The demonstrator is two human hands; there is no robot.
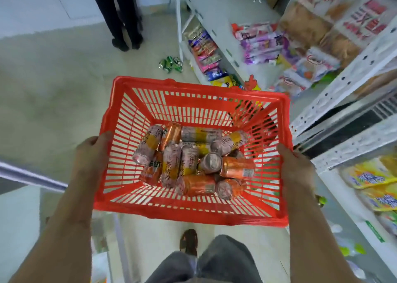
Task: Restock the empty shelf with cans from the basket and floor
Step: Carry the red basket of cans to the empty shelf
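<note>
Looking down past our grey trousers [214, 261] and one brown sandal [189, 241] on the floor, we hold a red basket [193, 213] in the air in front of us, its long axis running left to right. Our left hand [94, 151] grips the left rim, thumb hooked over the top edge, and our right hand [295, 164] clamps the right rim in the same way; the fingers of both are hidden under the rim. In the bottom of the basket lies a jumble of cans [193, 162], pink-and-yellow ones and orange ones, most on their sides and pointing every way, one or two turned with the top end up at us; the lower ones are partly covered by those above. On our right stands a white shelf unit [343, 85], cut off by the frame edge, with yellow snack bags [371, 177] near and paler packets [311, 72] farther along, their print too blurred to read. Beyond the basket, a few green cans [171, 63] lie on the floor [53, 85] by the shelf's foot. Farther off stand another person's dark-trousered legs [122, 16], cut off above.
</note>
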